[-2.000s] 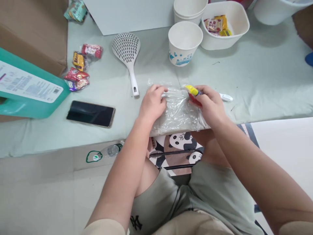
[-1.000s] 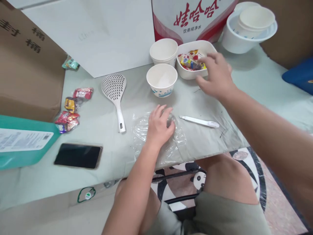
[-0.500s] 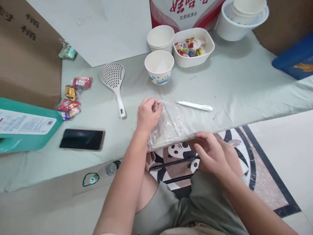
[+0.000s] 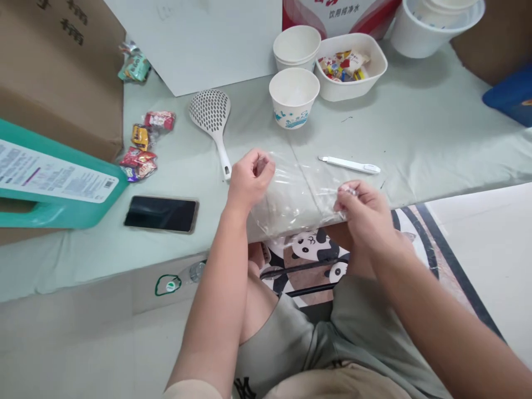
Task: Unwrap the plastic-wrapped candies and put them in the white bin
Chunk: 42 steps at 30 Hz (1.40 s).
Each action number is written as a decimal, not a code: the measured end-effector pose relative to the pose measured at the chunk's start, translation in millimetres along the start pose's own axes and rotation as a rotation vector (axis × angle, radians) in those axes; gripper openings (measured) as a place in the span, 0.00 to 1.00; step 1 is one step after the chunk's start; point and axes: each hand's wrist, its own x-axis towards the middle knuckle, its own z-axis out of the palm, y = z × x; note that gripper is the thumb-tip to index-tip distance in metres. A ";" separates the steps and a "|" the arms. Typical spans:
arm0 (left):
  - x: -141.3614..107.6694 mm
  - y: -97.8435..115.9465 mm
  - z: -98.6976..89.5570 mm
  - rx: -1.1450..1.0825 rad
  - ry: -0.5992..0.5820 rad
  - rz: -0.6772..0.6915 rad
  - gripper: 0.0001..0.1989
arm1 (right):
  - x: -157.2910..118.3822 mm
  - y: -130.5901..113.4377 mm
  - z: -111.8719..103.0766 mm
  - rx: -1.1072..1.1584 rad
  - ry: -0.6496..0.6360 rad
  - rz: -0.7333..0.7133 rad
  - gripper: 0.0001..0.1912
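A clear plastic bag is stretched between my two hands at the table's front edge. My left hand pinches its left side, and my right hand grips its right side in closed fingers. Just beyond the bag, to the right, lies a white pen-like cutter. A white slotted ladle rests behind my left hand, its handle end close to the knuckles. Farther back stands a paper bowl with a blue print.
Stacked bowls and a white tub of wrapped snacks stand at the back. On the left are a phone, snack packets, a green container and a cardboard box. A blue object is at right.
My right hand has risen from the table edge and closed on the bag's right side. The bag is now spread wider between both hands. The view has shifted, moving table items right and up.
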 end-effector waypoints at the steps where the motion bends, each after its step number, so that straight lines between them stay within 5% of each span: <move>1: -0.1 0.4 -3.0 0.003 0.000 -0.009 0.14 | 6.8 -4.2 -2.1 0.041 0.030 -0.023 0.08; 4: 0.9 -1.4 -5.7 -0.038 -0.017 -0.052 0.20 | 24.4 -15.6 -2.6 0.264 0.091 -0.034 0.13; 7: 4.0 -3.1 -1.9 -0.187 -0.048 -0.153 0.18 | 27.3 -18.3 5.8 0.432 0.072 0.119 0.19; 11: 9.3 2.7 2.6 -0.319 -0.007 -0.309 0.15 | 16.4 -7.4 15.2 0.277 -0.049 0.292 0.22; 16: 11.9 11.9 0.5 -0.367 0.105 -0.367 0.17 | 19.0 4.0 1.3 0.146 0.014 0.126 0.07; 23: 16.9 1.7 -7.7 -0.453 0.284 -0.435 0.17 | 26.9 13.8 -20.3 0.117 0.045 0.116 0.04; 28: 13.4 -17.8 -1.0 -0.252 0.026 -0.474 0.12 | 29.8 16.0 -19.0 0.098 0.055 0.115 0.03; 33: 4.3 -29.7 -2.5 -0.192 -0.068 -0.423 0.34 | 33.3 15.1 -19.4 0.127 0.072 0.140 0.04; 42: -15.0 -19.5 -3.1 0.013 -0.331 -0.117 0.44 | 35.3 26.0 -26.6 0.246 0.093 0.116 0.11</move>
